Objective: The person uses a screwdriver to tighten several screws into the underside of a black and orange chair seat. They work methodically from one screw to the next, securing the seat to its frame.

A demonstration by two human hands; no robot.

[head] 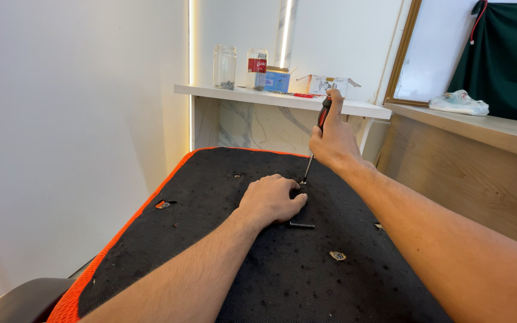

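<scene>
My right hand grips a screwdriver with a red and black handle, held nearly upright. Its thin shaft slants down to a small screw on a black fabric-covered panel with an orange edge. My left hand rests knuckles-up on the panel, its fingers curled right beside the screwdriver tip. A small dark metal bolt lies on the fabric just below my left hand.
Small holes with metal fittings dot the panel; another is at the left. A white shelf behind carries two glass jars, small boxes. A wooden ledge with a bag runs along the right.
</scene>
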